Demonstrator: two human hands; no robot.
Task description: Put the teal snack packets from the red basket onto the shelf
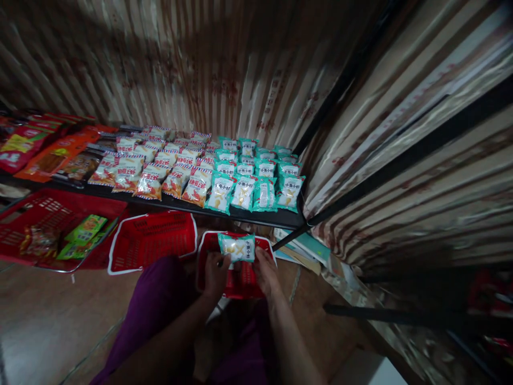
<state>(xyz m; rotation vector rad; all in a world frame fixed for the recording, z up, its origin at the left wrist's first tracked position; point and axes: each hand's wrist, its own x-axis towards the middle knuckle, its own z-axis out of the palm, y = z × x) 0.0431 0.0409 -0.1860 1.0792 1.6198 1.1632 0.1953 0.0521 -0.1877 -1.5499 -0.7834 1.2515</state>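
Note:
A small teal-and-white snack packet (237,248) with dark lettering is held sideways between my two hands. My left hand (216,274) grips its lower left end, the fingers curled in. At the packet's right end, my right hand (265,270) closes on the edge, with some fingers hidden behind it. Directly beneath is a red basket (259,291) with a white rim. Matching teal packets (244,191) stand in rows on the black shelf (264,216) just beyond my hands.
White-and-orange snack packets (150,181) and larger red and orange bags (48,155) fill the shelf leftward. Two more red baskets stand below; the far left basket (12,214) holds green packets (86,230). Black metal bars (360,187) and striped curtains (433,176) border the right side.

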